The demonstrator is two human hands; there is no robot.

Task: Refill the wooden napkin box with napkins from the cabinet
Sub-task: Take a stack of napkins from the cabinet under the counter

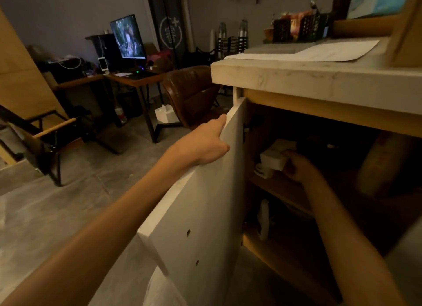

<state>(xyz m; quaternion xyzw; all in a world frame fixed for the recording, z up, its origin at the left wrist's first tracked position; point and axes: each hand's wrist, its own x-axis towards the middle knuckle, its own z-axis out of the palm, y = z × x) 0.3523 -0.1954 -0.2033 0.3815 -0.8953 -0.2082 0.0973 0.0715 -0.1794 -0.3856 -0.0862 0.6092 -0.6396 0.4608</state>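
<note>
The white cabinet door (pixel 205 203) stands swung open under the counter. My left hand (pixel 205 143) grips its top edge, fingers wrapped over it. Inside the dark cabinet, a white pack of napkins (pixel 272 157) lies on the middle wooden shelf (pixel 280 191). My right hand (pixel 299 166) reaches in and closes on the pack's right end. A wooden box (pixel 404 29) stands at the far right of the countertop, mostly cut off by the frame; its contents are not visible.
The pale stone countertop (pixel 296 74) carries a paper sheet (pixel 319 52) and black mesh holders (pixel 299 28). A white bottle (pixel 263 219) stands on the lower shelf. A brown leather chair (pixel 191 95) and a desk with a monitor (pixel 127 37) are to the left.
</note>
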